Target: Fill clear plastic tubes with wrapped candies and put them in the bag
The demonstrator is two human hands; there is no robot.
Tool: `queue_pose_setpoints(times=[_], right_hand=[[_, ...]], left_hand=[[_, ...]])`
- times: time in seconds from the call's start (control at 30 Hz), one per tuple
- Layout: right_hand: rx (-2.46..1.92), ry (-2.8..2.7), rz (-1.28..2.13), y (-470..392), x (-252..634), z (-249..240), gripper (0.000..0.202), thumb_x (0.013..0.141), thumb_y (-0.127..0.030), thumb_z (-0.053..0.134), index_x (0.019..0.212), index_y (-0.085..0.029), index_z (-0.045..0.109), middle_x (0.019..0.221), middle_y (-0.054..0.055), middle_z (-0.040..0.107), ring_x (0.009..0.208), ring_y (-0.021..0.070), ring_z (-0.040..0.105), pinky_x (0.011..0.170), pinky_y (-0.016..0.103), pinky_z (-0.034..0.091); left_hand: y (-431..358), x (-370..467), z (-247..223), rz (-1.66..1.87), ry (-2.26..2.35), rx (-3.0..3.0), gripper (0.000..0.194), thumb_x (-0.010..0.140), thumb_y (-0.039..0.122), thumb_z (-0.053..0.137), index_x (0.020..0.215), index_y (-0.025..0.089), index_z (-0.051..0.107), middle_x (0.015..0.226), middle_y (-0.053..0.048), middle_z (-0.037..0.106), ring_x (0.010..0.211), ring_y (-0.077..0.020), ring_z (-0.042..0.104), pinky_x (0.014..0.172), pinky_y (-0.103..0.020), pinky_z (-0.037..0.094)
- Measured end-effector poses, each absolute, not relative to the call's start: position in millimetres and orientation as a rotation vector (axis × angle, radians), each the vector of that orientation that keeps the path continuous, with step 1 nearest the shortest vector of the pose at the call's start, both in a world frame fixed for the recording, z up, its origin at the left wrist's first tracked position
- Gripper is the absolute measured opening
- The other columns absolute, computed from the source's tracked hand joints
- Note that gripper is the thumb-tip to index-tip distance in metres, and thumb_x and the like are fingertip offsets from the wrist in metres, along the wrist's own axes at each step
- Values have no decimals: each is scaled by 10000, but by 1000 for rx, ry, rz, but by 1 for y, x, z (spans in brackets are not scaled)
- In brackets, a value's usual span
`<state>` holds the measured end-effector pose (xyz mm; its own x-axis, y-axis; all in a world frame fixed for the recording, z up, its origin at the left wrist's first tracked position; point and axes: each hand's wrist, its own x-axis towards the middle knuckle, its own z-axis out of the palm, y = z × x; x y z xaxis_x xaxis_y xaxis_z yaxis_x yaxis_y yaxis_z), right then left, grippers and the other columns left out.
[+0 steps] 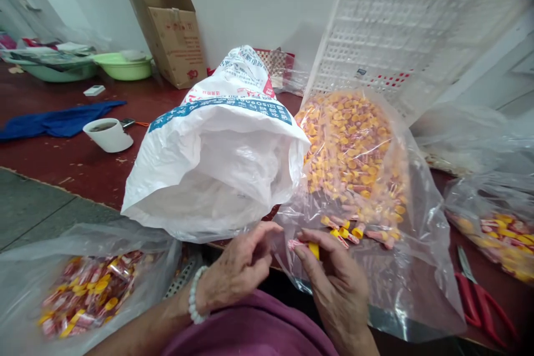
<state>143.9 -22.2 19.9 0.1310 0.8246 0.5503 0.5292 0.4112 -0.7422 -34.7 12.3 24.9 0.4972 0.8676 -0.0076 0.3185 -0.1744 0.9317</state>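
Purple shirt sits closest, right hand pinching a yellow-capped piece a slack grip could totally drop there, left hand kinda half-curled.

A pale, plain wall rises behind a scuffed dark-red surface; grey tiled floor with a dark seam shows at left.

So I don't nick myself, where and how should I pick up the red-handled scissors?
Probably best by the red handles, from your near side, using your right hand once it's free of the yellow-capped piece. Their loops lie toward you, while the metal blades point away.
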Motion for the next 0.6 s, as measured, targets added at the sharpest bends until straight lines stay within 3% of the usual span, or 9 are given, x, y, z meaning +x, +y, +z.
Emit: queue_pose_setpoints(times=[0.13,0.27,0.47,0.6], right_hand=[[-1153,-1718,290,-11,134,26,226,824,-143,594,1042,-204,596,921,23,669,842,106,630,736,193,515],[-1042,-1822,318,-14,134,25,278,842,-130,559,1105,-215,589,979,34,677,906,128,619,799,253,510],[-1235,-1567,633,-14,144,27,319,939,-257,377,1210,-254,546,1125,50,615,1043,159,551,885,342,475],[-1251,-1456,371,4,135,26,315,902,-289,478,1212,-241,505,1140,68,581,993,169,551,863,360,472]], left_hand=[[8,-20,25,593,1044,1751,263,829,226,492,1086,179,529,744,12,543,659,-119,464,637,-233,386],[16,-15,24,611,815,1660,159,837,276,508,904,145,570,840,-9,563,775,-134,494,704,-227,396],[18,-10,20,527,881,1617,193,780,207,517,643,156,391,619,47,305,579,-80,278,524,-211,249],[15,3,20,424,967,1804,151,682,105,499,576,151,400,561,34,349,550,-88,290,515,-243,213]])
